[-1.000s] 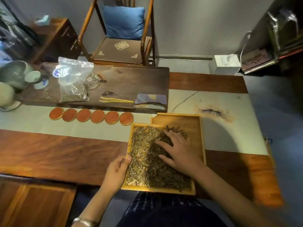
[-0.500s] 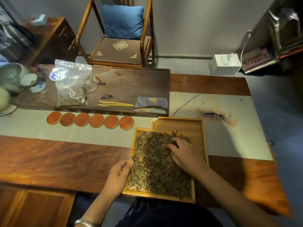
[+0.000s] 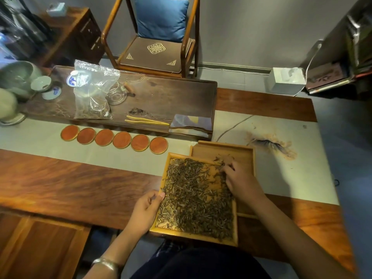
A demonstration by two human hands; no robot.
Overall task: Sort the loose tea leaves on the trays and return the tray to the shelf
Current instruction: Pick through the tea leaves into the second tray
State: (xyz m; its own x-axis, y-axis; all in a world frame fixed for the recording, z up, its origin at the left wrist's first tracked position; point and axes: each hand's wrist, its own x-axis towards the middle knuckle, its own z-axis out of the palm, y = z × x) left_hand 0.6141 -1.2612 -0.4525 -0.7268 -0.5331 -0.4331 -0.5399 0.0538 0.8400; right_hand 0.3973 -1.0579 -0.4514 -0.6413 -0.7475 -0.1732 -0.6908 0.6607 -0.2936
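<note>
Loose tea leaves [image 3: 193, 200] cover the upper wooden tray [image 3: 161, 231], which lies on the table's near edge, overlapping a second tray [image 3: 237, 153] beyond it. The left hand [image 3: 146, 210] grips this tray's left rim, thumb on top. The right hand [image 3: 241, 182] rests on the leaves at its far right corner, fingers curled and pinching a few. Six round coasters [image 3: 112, 138] line up beyond the tray to its left.

We see a shallow light-wood tray [image 3: 193, 235] at the table's near edge, its floor thickly strewn with dark and pale loose tea leaves [image 3: 195, 196]. Its far corner overlaps a second wooden tray [image 3: 244, 151], nearly bare.
</note>
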